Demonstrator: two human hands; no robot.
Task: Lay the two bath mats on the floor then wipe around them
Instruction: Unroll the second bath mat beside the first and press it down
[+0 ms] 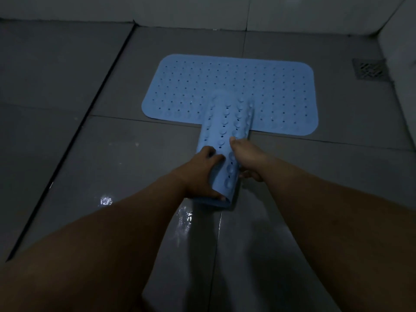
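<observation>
A light blue bath mat [184, 86] with small holes lies flat on the grey tiled floor near the back wall. A second blue mat [227, 122], rolled up with its suction cups outward, points from me toward the flat mat, its far end resting on that mat. My left hand [202, 174] grips the roll's near left side, thumb at the bottom edge. My right hand [246, 158] holds the roll's right side, fingers wrapped under it.
A square metal floor drain [370, 69] sits at the back right by the wall. A dark grout channel [74, 140] runs diagonally on the left. The floor tile [184, 219] in front of me shines wet.
</observation>
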